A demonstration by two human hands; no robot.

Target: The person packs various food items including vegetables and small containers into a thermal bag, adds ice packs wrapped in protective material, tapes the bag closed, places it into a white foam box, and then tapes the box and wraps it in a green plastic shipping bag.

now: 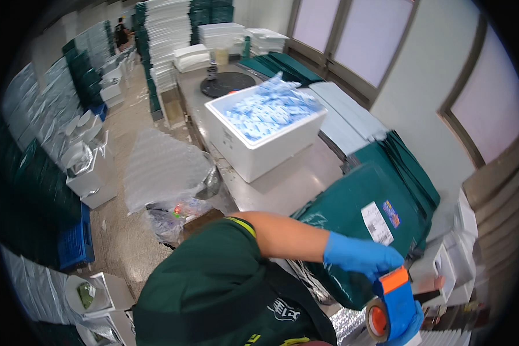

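Both hands wear blue gloves. My right hand (415, 326), mostly hidden, holds a blue and orange tape dispenser (400, 302) with a roll of brown tape at the lower right. My left hand (363, 255) reaches over to the dispenser's orange end, fingers bent down; whether they grip it is unclear. Beneath and beside my left hand lies a dark green plastic-wrapped package (341, 203) bearing a white label (377, 224) and a small colourful sticker (390, 214). Beyond it, an open white foam box (268, 160) filled with blue-and-white printed packs (270, 110) stands on the metal table (251, 197).
Folded green bags (411, 173) and pale flat sheets (350, 112) lie along the wall side. A black round disc (228, 84) and stacked white foam lids (168, 39) are farther back. Bubble wrap (164, 168) hangs left of the table; foam boxes (93, 177) line the aisle. A person (121, 34) stands far off.
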